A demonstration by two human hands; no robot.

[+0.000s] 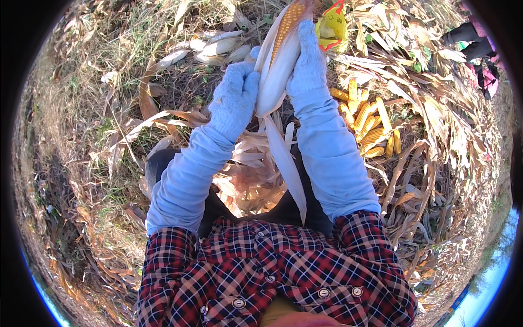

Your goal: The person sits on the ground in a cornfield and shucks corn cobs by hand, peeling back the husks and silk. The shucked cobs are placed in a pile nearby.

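Observation:
Both my hands wear pale fuzzy work gloves and hold one ear of corn (288, 25) between them, in front of me at the top of the view. Its pale husk (278, 83) is parted along one side, baring rows of yellow kernels and brown silk at the tip. My left hand (235, 92) grips the husk on its left side, lower down. Along the right side lies my right hand (309, 61), with its fingers near the tip. One loose husk strip (286, 163) hangs from the base of the ear toward my lap.
Husked yellow corn ears (369, 122) lie piled to the right of my right forearm. Unhusked ears (218, 47) rest on dry grass at upper left. A yellow plastic bag (336, 26) with red handles sits beyond my right hand. Shed husks (249, 184) cover the ground between my legs.

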